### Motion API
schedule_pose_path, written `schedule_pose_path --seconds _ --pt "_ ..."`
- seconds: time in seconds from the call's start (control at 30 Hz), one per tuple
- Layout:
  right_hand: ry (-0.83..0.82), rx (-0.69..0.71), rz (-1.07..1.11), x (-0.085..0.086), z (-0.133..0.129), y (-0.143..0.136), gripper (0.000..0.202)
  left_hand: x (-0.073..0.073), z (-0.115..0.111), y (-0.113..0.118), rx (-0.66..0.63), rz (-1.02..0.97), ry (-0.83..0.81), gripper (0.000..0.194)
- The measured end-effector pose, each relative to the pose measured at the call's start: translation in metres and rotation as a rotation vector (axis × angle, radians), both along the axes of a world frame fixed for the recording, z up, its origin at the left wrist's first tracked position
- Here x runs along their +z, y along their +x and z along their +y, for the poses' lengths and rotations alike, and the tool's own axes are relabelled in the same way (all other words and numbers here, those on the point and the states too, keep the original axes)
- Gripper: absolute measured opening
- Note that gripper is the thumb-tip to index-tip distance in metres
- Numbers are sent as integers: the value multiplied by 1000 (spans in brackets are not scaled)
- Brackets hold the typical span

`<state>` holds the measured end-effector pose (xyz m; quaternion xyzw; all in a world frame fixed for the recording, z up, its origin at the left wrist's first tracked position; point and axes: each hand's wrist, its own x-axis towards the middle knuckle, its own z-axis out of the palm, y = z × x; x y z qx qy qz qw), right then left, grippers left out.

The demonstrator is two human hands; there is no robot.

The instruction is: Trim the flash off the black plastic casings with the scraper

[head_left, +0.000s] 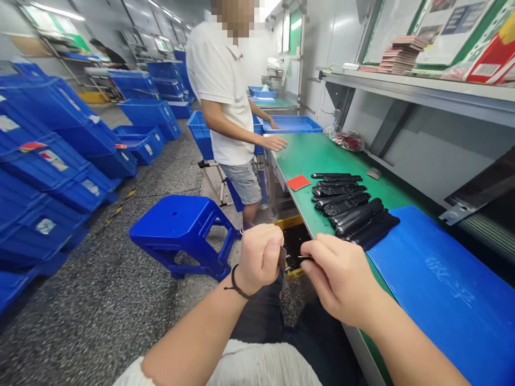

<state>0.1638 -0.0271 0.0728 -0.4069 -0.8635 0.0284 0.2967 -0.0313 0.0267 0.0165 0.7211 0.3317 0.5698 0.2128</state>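
My left hand [260, 254] is closed in a fist around a dark, flat piece [282, 259], most of it hidden by the fingers. Facing it, my right hand [340, 276] pinches a thin, metallic-looking strip [306, 258]; its exact kind does not show. A small gap separates the two hands. Below them sits a yellow bin [295, 274] with dark bits inside. On the green worktop [309, 147], beyond my right hand, lies a row of several black elongated plastic parts [348, 201]. A red card [298, 183] rests by the worktop's edge.
A blue sheet [446, 279] covers the worktop's near right. A blue stool [177, 220] stands on the floor at left, with stacked blue crates [60, 139] beyond. A person in a white shirt [225, 69] stands at the far end, one hand on the worktop. A shelf [402, 83] overhangs the right.
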Motion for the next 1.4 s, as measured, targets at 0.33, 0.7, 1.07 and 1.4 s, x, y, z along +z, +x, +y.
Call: schedule_pose_path --seconds 0.33,0.7,1.07,1.4 --pt "3 -23 8 -14 1 -10 57 11 -1 6 -121 10 -90 26" --pt "369 -177 -166 -18 -2 -13 56 7 -3 12 -49 -24 -146 34" --pt "570 -182 -227 -30 3 -4 50 5 -10 21 -77 37 -355 52" --pt "109 -186 198 -19 25 21 17 -2 -19 11 -452 -56 -776 47"
